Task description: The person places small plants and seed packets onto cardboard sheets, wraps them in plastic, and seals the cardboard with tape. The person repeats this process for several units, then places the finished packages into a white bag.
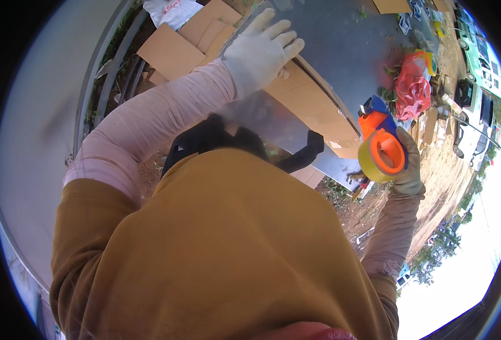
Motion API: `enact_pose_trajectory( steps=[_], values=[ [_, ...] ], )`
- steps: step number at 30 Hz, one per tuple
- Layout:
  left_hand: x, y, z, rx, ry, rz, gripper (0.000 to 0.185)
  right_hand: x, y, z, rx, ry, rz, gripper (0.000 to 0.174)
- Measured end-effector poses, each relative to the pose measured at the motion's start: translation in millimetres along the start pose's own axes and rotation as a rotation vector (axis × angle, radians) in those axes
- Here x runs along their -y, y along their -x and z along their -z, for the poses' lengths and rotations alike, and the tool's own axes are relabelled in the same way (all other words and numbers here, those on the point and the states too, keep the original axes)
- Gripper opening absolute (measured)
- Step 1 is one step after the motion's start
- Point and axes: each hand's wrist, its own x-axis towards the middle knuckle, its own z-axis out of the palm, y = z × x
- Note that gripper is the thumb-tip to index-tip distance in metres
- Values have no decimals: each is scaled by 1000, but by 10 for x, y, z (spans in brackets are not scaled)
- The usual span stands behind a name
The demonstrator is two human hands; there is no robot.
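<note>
My left hand [261, 57], in a pale work glove, lies flat across the top of a cardboard box [310, 102], its fingers spread and pointing to the upper right. Nothing is held in it. The box rests on a grey metal-looking table [339, 46], and a dark corrugated edge runs along its far side. A tape dispenser [375, 119] in orange and blue is gripped by my right hand [409, 165], also gloved. On its orange hub sits a roll of yellowish tape [369, 165]. The dispenser is beside the box's right end; contact between them cannot be made out.
Flat cardboard sheets [171, 51] and a white plastic bag [171, 12] lie at the upper left, near a pale wall [42, 127]. A red plastic bag [414, 87] sits past the table's right side. Vehicles [473, 114] are parked beyond, on dirt ground.
</note>
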Motion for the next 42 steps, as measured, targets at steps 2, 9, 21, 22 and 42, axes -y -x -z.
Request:
enact_pose_trajectory(
  steps=[2, 9, 21, 22, 42],
  values=[
    [132, -79, 145, 188, 155, 131, 33, 347, -398, -228, -47, 190, 162, 37],
    [-430, 56, 142, -108, 277, 164, 44, 718, -1432, -1781, 69, 1047, -197, 43],
    [-563, -275, 258, 417, -39, -493, 67, -907, -349, -1001, 147, 1033, -162, 31],
    [-591, -218, 137, 409, -226, -614, 60, -939, -360, -787, 222, 1093, -170, 33],
    [-759, 222, -51, 168, 386, 704, 89, -739, -557, 1669, -1129, 782, 1183, 51]
  ],
)
